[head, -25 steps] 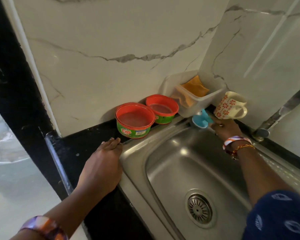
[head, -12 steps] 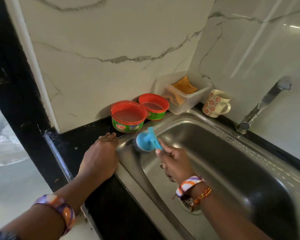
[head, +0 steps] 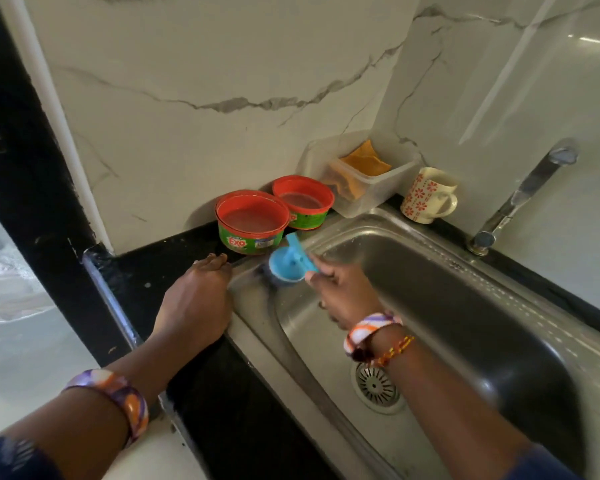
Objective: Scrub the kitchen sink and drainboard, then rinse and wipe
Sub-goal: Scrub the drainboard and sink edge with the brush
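At about nine o'clock of the basin, the left hand lies flat and spread, palm down, on the black counter, its fingertips touching the sink rim; it holds nothing and seems to brace the body. Just beside it, toward ten o'clock, the right hand is closed around the handle of the blue scrubber, whose head presses on the rim's near-left corner. Behind, at eleven o'clock, stand two open red soap tubs. Judging by this, scrubbing is under way at the rim: no foam shows in the basin, the drain looks dry, and the tap at two o'clock runs no water. Rinsing and wiping remain; no drainboard is visible.
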Motion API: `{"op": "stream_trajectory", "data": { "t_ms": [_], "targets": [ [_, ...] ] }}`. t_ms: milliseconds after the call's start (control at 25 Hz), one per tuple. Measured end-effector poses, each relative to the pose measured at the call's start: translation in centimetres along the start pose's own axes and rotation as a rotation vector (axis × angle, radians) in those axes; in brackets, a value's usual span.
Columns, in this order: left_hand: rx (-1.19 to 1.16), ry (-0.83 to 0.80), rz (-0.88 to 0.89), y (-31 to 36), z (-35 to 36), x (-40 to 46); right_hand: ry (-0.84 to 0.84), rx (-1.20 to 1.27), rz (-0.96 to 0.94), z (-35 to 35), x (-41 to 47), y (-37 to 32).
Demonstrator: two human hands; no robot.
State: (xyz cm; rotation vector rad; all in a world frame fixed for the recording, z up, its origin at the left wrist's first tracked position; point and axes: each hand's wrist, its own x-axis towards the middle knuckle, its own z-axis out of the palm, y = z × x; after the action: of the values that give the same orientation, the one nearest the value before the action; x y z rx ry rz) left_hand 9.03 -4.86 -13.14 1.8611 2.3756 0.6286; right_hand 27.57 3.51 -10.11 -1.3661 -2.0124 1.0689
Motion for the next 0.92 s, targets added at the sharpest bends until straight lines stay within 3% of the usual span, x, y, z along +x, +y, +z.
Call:
{"op": "stream_trajectory", "data": {
  "t_ms": [120, 280, 400, 600, 680, 840, 920],
  "targets": [
    [-0.001, 0.005, 0.013, 0.2, -0.2, -0.1, -0.084, 0.031, -0.061, 1.8, -1.1, -0.2],
    [-0.011, 0.015, -0.005, 0.3, -0.3, -0.1, 0.026, 0.225, 0.269, -1.4, 2.7, -0.7],
    [-0.003, 0.014, -0.035, 0.4, -0.4, -0.3, 0.023, 0.22, 0.287, -2.1, 2.9, -0.4],
    [0.028, 0.13, -0.094, 0.9, -0.7, -1.0, 0.262, -0.295, 0.179, -3.2, 2.8, 0.4],
    [0.026, 0.155, -0.103, 0.9, -0.7, -0.9, 0.226, -0.319, 0.037, -1.6, 1.1, 0.2],
    [0.044, 0.139, -0.116, 0.8, -0.8, -0.8, -0.004, -0.216, -0.244, 2.5, -3.4, -1.1],
    [0.048, 0.145, -0.12, 0.9, -0.8, -0.8, 0.06, -0.336, -0.251, 2.3, -3.0, -1.0]
  ]
}}
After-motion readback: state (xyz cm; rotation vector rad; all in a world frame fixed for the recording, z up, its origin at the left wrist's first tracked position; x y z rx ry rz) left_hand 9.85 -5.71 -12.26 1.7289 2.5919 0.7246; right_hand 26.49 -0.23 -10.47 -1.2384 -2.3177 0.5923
